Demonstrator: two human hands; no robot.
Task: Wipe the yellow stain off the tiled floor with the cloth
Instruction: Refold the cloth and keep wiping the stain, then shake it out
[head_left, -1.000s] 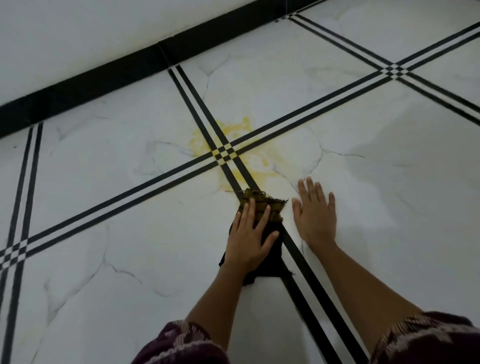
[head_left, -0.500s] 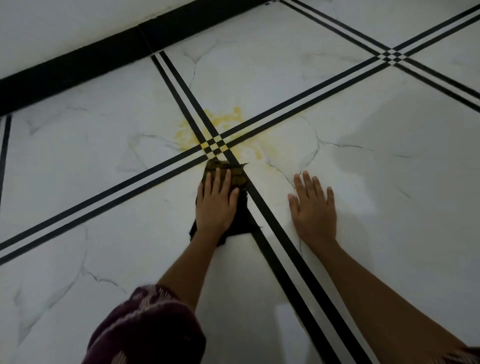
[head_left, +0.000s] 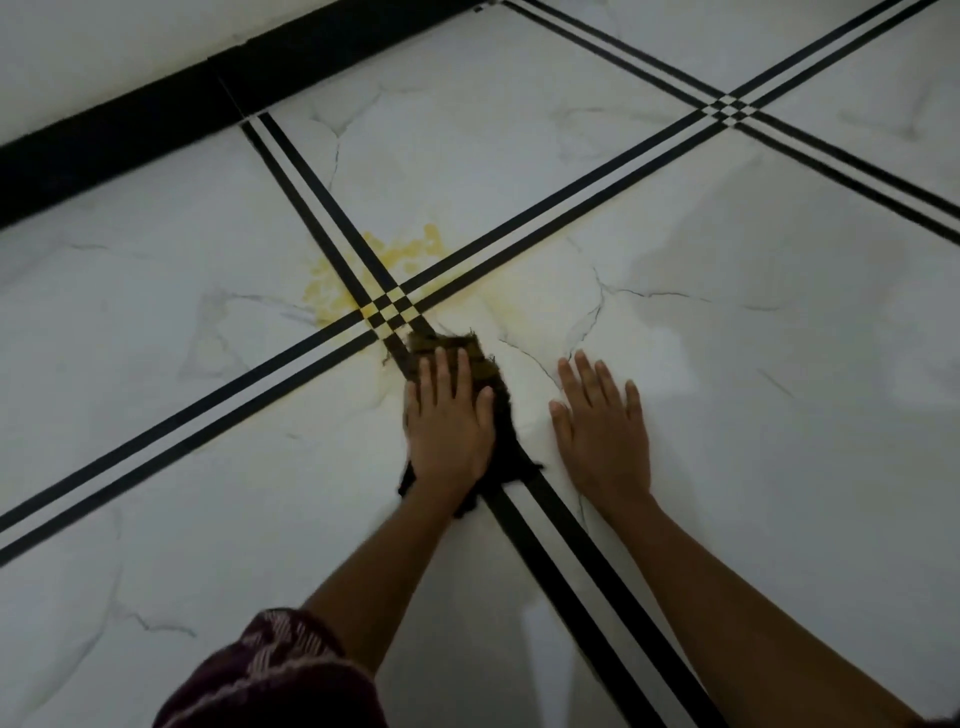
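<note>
A dark cloth (head_left: 491, 374) is being pressed flat against the tiled floor (head_left: 727, 312) by the left hand (head_left: 449, 421), whose fingers (head_left: 441, 366) are being held straight and close together on top of it, palm down, not curled around it. The cloth is lying over the double black stripe (head_left: 566, 551), its frayed far edge just short of the checkered crossing (head_left: 390, 307). The yellow stain (head_left: 327, 291) is being left uncovered beyond that crossing, with its thickest patches (head_left: 415, 249) on the far side of the stripes. The right hand (head_left: 602, 431) is being rested open and empty on the bare tile just beside the cloth, fingers spread a little. A patterned maroon sleeve (head_left: 280, 670) is being seen at the bottom edge.
</note>
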